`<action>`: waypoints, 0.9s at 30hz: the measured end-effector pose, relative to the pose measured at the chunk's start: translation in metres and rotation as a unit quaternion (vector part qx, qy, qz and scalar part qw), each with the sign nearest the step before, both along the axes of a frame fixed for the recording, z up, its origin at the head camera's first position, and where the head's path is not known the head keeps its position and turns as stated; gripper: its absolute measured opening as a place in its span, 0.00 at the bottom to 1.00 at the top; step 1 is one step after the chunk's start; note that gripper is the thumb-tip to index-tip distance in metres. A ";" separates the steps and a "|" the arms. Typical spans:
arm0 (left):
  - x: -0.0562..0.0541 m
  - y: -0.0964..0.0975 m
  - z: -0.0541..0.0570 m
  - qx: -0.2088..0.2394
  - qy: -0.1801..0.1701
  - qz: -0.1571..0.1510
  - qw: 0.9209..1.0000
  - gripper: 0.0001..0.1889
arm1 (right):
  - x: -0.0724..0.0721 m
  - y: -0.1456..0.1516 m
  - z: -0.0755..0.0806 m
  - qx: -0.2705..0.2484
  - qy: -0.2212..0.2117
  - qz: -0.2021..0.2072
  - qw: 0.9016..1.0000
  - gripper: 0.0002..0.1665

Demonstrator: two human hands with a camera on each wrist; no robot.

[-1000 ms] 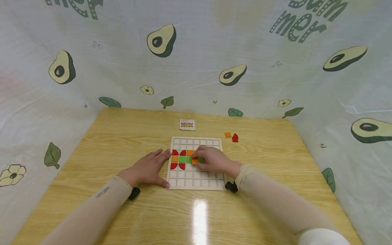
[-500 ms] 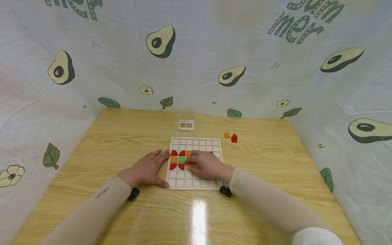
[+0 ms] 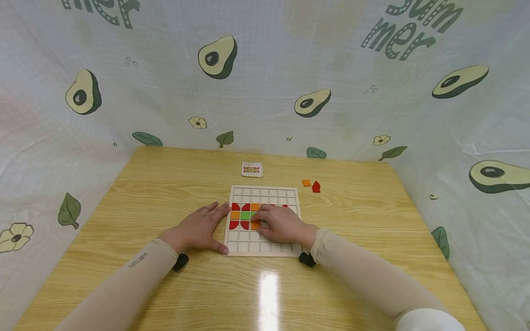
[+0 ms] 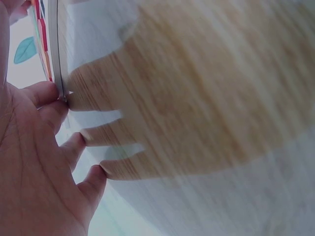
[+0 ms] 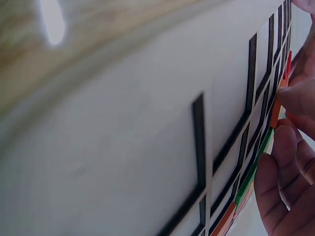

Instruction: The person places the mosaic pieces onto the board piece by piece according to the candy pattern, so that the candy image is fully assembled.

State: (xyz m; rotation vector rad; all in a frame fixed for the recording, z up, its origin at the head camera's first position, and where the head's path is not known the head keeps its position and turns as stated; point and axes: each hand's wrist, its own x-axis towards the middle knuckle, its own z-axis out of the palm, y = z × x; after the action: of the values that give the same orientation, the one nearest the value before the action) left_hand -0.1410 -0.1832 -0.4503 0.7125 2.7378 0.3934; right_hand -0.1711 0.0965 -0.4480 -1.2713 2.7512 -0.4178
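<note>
A white grid board [image 3: 244,248] lies on the table in the head view. My left hand [image 3: 198,230] rests with spread fingers along its left edge, fingertips at the far part and thumb at the near corner. With curled thumb and fingers, my right hand [image 3: 283,224] pinches an orange tile [image 3: 255,225] low over the grid's third column. The right wrist view shows the thumb against that tile's side, and a green tile [image 5: 248,177] beside the fingers. Red quarter-round tiles [image 3: 234,225] and a light green tile [image 3: 245,215] fill cells on the left. The right hand hides several middle cells.
Behind the board lies a small pattern card [image 3: 252,169]. Loose on the table at the back right are an orange square tile [image 3: 306,183] and red pieces [image 3: 316,187]. A printed cloth [image 3: 265,92] hangs behind the wooden table [image 3: 186,294].
My right hand has moved left and slightly nearer with the orange tile, bringing it down at the third column, and is almost still since half a second ago. The left hand has stayed put.
</note>
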 end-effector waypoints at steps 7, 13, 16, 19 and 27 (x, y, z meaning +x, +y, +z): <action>0.000 -0.001 0.000 0.001 -0.005 0.002 1.000 0.66 | -0.001 0.001 -0.002 -0.010 -0.006 0.004 1.000 0.16; 0.000 -0.001 -0.002 0.001 -0.002 0.001 1.000 0.66 | -0.005 0.019 0.005 -0.027 -0.004 -0.008 1.000 0.16; 0.000 -0.002 -0.003 0.002 -0.001 0.000 1.000 0.66 | -0.011 0.038 0.010 -0.030 -0.005 -0.013 0.999 0.17; -0.001 -0.002 -0.003 -0.001 -0.002 0.000 1.000 0.66 | -0.020 0.064 0.011 -0.031 -0.006 -0.034 0.999 0.17; -0.001 -0.001 -0.002 0.005 0.007 -0.007 1.000 0.66 | -0.045 0.135 0.011 -0.033 0.003 -0.125 0.992 0.19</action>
State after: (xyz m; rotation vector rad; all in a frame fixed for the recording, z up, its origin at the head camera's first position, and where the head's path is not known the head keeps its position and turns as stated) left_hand -0.1424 -0.1840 -0.4522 0.7390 2.7440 0.4007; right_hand -0.2163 0.2311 -0.4372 -0.9423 2.9353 -0.5276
